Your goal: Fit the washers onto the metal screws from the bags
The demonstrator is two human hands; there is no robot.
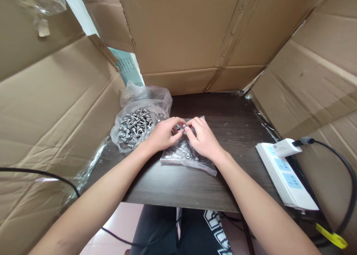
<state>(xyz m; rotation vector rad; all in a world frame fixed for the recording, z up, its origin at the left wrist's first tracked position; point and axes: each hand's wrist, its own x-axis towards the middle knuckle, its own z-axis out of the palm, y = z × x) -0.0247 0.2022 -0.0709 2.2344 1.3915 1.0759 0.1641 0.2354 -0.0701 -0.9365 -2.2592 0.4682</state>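
My left hand (165, 133) and my right hand (203, 139) meet over a clear zip bag (173, 159). Their fingertips are closed around a small shiny metal bolt (184, 126); the fingers hide much of it, so I cannot tell whether a nut or washer is on it. Small metal parts (188, 155) show in the zip bag beneath my hands. Left of my left hand, an open clear plastic bag (116, 135) holds a heap of metal bolts (136, 125), many with washers under their heads.
Cardboard walls (184, 32) enclose the dark wooden table (223, 110) at the back and both sides. On the right lies a white power strip (299, 197) with a plugged-in charger (287, 148) and black cable (344, 160). Another black cable (41, 174) crosses at left.
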